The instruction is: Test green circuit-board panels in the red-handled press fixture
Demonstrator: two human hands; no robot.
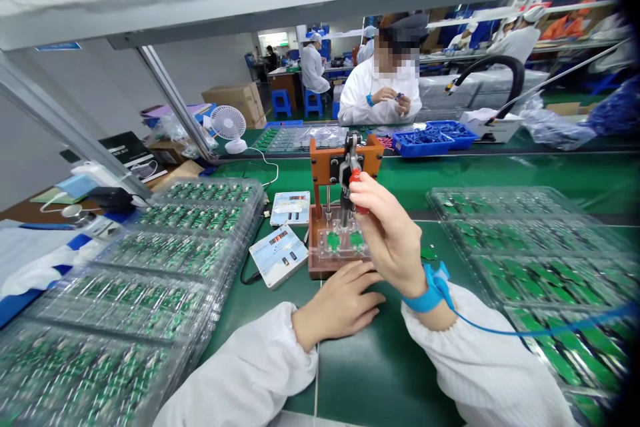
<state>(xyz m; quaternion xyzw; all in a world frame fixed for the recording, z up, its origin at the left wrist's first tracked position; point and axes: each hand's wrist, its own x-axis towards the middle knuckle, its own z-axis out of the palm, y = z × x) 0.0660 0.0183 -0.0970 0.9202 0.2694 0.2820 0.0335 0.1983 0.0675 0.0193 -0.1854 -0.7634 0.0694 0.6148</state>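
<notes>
In the head view, my right hand [393,227] is closed round the red handle [355,177] of a toggle clamp [352,150]. The clamp is mounted on an orange and brown test fixture [320,213]. Green circuit boards [333,240] show under the clear plate at its base. My left hand [343,300] lies flat by the front edge of the fixture, fingers stretched out. A blue wrist strap [427,290] with a cord is on my right wrist.
Two small meter boxes [279,255] with red digits sit left of the fixture. Stacked clear trays of boards [165,260] stand left, and another tray [525,260] right. A white fan [229,123], blue bins [423,140] and a seated co-worker [355,90] are beyond.
</notes>
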